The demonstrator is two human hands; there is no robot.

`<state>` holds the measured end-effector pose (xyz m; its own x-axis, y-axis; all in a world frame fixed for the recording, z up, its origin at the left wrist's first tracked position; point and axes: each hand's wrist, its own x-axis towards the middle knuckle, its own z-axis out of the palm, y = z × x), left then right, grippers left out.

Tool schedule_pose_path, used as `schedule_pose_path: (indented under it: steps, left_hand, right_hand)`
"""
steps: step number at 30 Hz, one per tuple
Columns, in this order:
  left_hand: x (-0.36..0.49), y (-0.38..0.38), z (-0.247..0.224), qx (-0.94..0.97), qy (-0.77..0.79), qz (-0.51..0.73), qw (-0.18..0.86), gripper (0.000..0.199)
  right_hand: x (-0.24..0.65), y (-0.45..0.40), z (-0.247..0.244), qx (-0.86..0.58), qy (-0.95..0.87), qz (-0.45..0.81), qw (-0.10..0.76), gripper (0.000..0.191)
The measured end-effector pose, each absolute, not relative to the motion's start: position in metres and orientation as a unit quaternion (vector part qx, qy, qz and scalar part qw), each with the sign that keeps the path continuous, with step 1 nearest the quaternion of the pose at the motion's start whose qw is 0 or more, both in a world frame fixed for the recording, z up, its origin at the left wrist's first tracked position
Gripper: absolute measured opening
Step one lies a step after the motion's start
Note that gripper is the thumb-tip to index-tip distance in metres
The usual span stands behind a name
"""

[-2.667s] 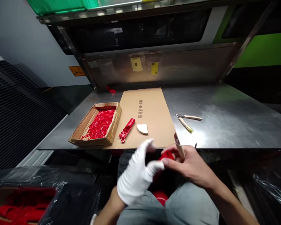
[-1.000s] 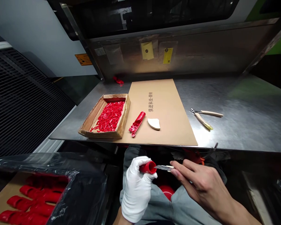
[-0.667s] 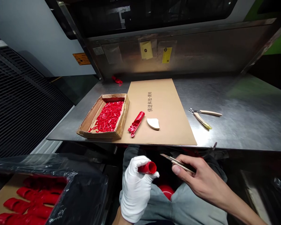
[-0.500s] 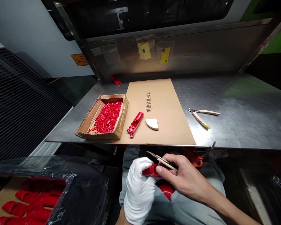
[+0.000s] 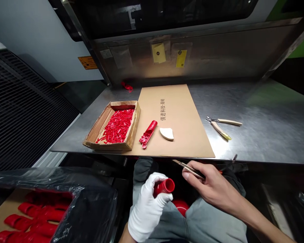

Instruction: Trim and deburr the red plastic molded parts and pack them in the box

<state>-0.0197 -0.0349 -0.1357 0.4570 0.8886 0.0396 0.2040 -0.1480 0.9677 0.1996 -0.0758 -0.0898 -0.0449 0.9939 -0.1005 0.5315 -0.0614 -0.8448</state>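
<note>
My left hand (image 5: 149, 206), in a white glove, is closed around a red plastic tube (image 5: 166, 186) whose round open end faces up and to the right. My bare right hand (image 5: 209, 182) grips a utility knife (image 5: 188, 168), its blade pointing left and up, apart from the tube. Both hands are over my lap, just below the table edge. On the cardboard sheet (image 5: 182, 108) beyond them lie another red plastic part (image 5: 148, 134) with a ring at its end and a white wedge-shaped piece (image 5: 167, 134).
A cardboard box (image 5: 91, 145) of red scraps stands left on the metal table (image 5: 268, 135). Nippers (image 5: 224, 126) lie open at right. Red bits (image 5: 127, 87) sit at the back. Lower left, a plastic-lined carton (image 5: 91, 202) holds several red parts (image 5: 40, 216).
My right hand with the knife has moved right, away from the tube. My left hand has turned the tube so its open end shows.
</note>
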Motion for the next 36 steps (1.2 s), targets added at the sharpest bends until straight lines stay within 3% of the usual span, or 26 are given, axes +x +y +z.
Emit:
schedule_pose_path:
  steps: [6, 13, 36]
  left_hand:
    - [-0.017, -0.029, -0.137, 0.653, 0.419, 0.411, 0.479, 0.025]
    - [-0.014, -0.031, -0.134, 0.65, 0.404, 0.437, 0.473, 0.023]
    - [-0.01, -0.03, -0.136, 0.622, 0.448, 0.444, 0.464, 0.025]
  right_hand:
    - [0.206, -0.101, -0.105, -0.625, -0.714, 0.116, 0.293, 0.02]
    - [0.2, -0.106, -0.102, -0.615, -0.75, 0.004, 0.243, 0.022]
    - [0.196, -0.103, -0.101, -0.609, -0.752, -0.057, 0.245, 0.023]
